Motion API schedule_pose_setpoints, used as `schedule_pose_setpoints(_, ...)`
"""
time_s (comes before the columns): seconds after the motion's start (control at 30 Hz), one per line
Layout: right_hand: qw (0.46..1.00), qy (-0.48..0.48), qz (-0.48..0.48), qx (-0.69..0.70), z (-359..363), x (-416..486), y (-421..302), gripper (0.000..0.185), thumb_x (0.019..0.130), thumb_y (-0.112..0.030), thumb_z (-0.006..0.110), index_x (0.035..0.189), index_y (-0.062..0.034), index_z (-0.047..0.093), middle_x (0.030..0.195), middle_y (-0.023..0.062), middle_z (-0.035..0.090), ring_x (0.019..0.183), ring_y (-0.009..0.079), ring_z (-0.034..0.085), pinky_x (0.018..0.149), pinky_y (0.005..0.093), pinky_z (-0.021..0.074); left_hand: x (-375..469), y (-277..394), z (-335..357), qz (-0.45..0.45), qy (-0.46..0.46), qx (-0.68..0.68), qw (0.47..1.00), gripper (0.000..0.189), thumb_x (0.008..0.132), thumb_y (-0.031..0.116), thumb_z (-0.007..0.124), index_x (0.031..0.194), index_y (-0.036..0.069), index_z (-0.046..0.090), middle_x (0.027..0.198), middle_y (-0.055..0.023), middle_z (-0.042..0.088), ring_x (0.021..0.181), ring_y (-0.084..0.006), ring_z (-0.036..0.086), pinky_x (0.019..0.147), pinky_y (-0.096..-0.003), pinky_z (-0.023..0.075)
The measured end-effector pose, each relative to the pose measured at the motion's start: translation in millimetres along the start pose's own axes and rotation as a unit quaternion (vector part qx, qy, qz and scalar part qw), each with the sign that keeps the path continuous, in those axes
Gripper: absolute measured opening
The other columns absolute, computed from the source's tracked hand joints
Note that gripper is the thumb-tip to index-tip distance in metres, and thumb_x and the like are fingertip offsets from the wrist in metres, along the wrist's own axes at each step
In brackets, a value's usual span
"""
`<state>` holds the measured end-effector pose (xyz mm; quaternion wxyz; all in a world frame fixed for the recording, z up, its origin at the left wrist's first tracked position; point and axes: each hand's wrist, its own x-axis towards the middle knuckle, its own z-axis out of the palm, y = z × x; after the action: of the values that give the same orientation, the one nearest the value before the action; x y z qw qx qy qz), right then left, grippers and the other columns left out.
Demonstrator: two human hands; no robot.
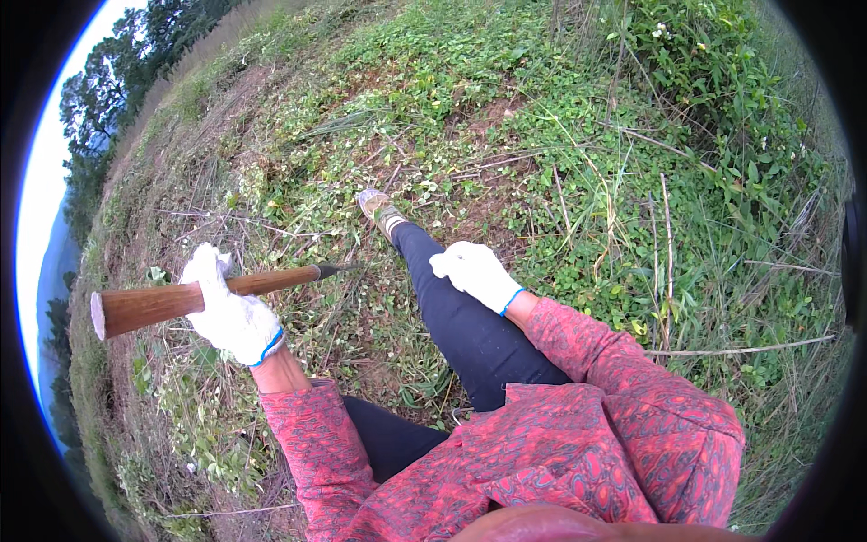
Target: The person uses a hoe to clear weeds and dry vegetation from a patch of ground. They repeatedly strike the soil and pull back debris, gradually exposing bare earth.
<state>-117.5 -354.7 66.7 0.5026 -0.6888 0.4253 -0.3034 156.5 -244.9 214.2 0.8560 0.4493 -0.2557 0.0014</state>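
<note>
My left hand (pixel 230 308), in a white knit glove with a blue cuff edge, is wrapped around the wooden handle (pixel 271 279) of a hand tool. The handle's broad, flared butt points left. At its right end a dark metal neck (pixel 327 269) narrows to a thin part, and the shape of the working end cannot be made out against the plants. My right hand (pixel 477 274), gloved the same way, is over my forward leg (pixel 467 332) in dark trousers, near the knee. Its fingers are curled in, and nothing shows in them.
My shoe (pixel 374 206) is planted on a slope of low green plants (pixel 420 88) and cut stems. Dry sticks (pixel 667 251) lie to the right. A tall leafy bush (pixel 731 101) grows at the upper right. Bare soil (pixel 488 210) shows beyond my knee. Trees (pixel 101 101) line the left edge.
</note>
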Motion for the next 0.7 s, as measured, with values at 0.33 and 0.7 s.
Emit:
schedule_pose_setpoints(0.33, 0.636, -0.364, 0.265, 0.627, 114.8, 22.4, -74.0, 0.062, 0.093, -0.062, 0.053, 0.111, -0.0035, 0.061, 0.082, 0.0069, 0.066, 0.061, 0.0165, 0.063, 0.046, 0.0250, 0.0491, -51.2, 84.6, 6.0, 0.027, -0.102, -0.072, 0.992, 0.017, 0.091, 0.008, 0.059, 0.080, 0.009, 0.046, 0.073, -0.0020, 0.044, 0.072, -0.0143, 0.047, 0.109, -0.0518, 0.0407)
schedule_pose_setpoints(0.7, 0.567, -0.142, 0.088, 0.806, 48.7, 20.2, -61.9, 0.026, 0.090, -0.043, 0.067, 0.086, -0.0177, 0.062, 0.092, 0.0021, 0.063, 0.048, 0.0101, 0.046, 0.038, 0.0202, 0.0397, -52.6, 114.2, -12.8, -0.069, -0.063, -0.235, 0.967, 0.013, 0.090, 0.016, 0.062, 0.091, 0.004, 0.060, 0.069, -0.0013, 0.048, 0.072, -0.0186, 0.051, 0.107, -0.0459, 0.0394)
